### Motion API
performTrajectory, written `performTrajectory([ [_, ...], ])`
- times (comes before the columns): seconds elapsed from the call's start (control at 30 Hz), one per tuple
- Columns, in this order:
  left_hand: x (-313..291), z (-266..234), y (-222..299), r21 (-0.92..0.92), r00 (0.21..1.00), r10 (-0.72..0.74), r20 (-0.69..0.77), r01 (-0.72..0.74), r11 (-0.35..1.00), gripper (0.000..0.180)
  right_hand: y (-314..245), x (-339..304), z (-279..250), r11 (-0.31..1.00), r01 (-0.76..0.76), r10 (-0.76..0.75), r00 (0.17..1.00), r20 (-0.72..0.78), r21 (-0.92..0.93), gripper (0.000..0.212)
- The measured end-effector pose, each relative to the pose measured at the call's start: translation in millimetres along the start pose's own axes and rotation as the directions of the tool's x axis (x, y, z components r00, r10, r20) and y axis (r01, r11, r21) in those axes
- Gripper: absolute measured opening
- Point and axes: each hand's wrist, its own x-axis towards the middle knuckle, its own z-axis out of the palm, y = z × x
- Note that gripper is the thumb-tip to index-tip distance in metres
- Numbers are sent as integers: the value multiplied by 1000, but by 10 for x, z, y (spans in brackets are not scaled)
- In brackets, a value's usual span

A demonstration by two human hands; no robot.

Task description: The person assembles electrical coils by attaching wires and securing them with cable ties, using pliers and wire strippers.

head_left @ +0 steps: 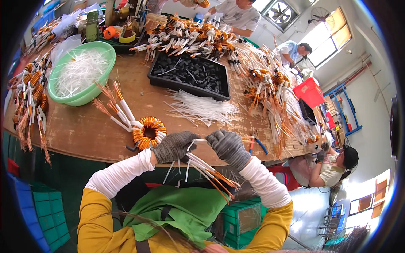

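In a grey glove, my left hand (176, 146) is closed at the table's front edge, beside a ring-shaped coil (150, 132) wound with orange copper wire. My right hand (228, 148), gloved alike, is closed a little to the right. Stretched between them is a white-sleeved wire lead (200, 141), gripped by both; bare copper strands come out past my right hand. Below the hands, more white-sleeved leads (204, 166) with copper ends hang over the edge toward my lap. White-sleeved leads with frayed copper ends also stick out from the coil's far left. My fingertips are partly hidden.
A green basin (109, 57) of thin white tubes stands left. Behind lie a black tray (225, 92) of short black tubes and loose white tubes (202, 107). Coils (202, 33) are heaped beyond. Pliers (260, 145) lie right of my hand. Co-workers (325, 166) sit around the table.
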Motion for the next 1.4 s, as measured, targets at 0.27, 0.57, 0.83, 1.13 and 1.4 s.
performTrajectory([
  [0.27,-41,-35,158,172,985,-138,108,118,978,41,280,399,-257,538,-638,73,686,724,551,20],
  [0.57,-191,-507,-219,-132,987,-163,1,162,978,25,213,68,101,591,-376,137,919,371,713,19],
  [0.83,-201,-305,-130,361,999,-27,-19,32,932,16,-256,181,45,907,-113,85,993,87,405,51],
  [1.13,-244,-245,-135,379,997,25,-75,5,925,13,-198,216,210,985,172,-170,983,68,-23,33],
  [1.4,-212,-162,-130,534,992,108,-59,-60,843,15,-228,301,201,966,-176,85,906,414,188,32],
])
